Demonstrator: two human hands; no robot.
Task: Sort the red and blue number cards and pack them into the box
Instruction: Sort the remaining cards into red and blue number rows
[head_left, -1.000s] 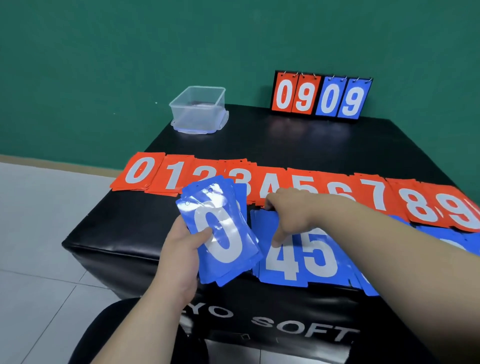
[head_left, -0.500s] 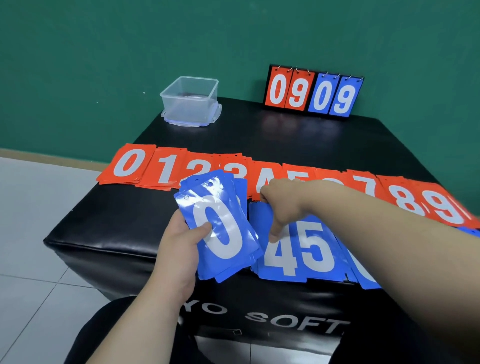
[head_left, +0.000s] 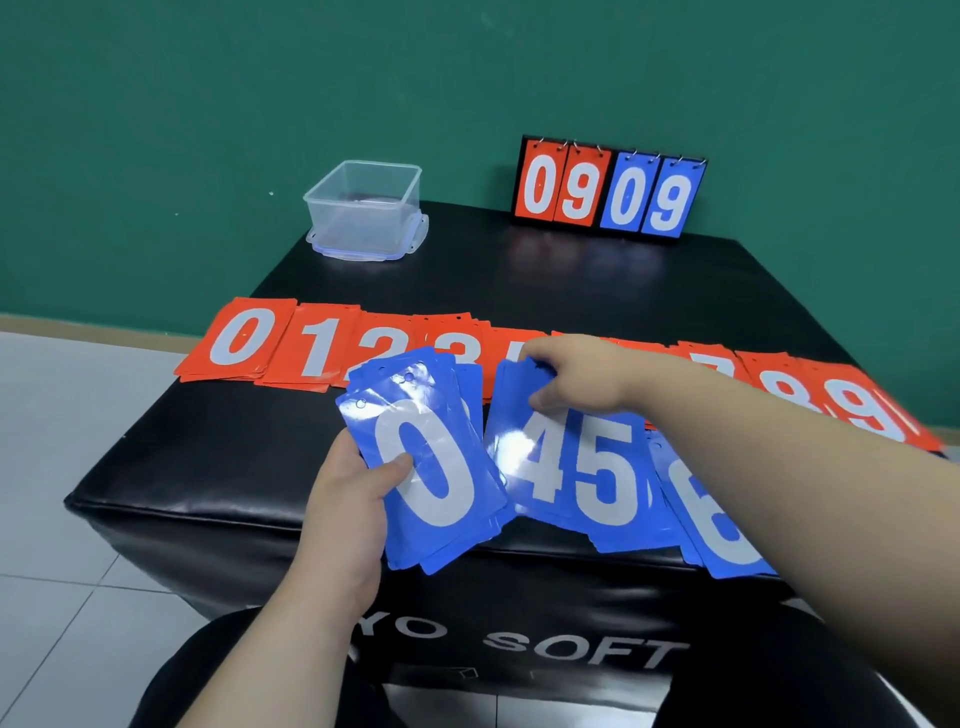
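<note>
My left hand (head_left: 348, 499) holds a fanned stack of blue number cards (head_left: 426, 457) with a white 0 on top, just above the near edge of the black padded table (head_left: 208, 447). My right hand (head_left: 576, 374) pinches the top edge of the blue 4 pile (head_left: 524, 457), which lies beside the blue 5 pile (head_left: 608, 467) and the blue 6 pile (head_left: 717, 525). Behind them a row of red number cards (head_left: 291, 343) runs from 0 to 9; my arm hides several of them. A clear plastic box (head_left: 363, 208) stands at the far left of the table.
A black flip scoreboard (head_left: 608, 189) showing 09 in red and 09 in blue stands at the table's back edge against the green wall. Tiled floor lies to the left. My dark-clothed knees are under the near edge.
My right hand has slid up the blue 4 pile from its middle to its top edge and closed on it. The left hand keeps its stack almost still.
</note>
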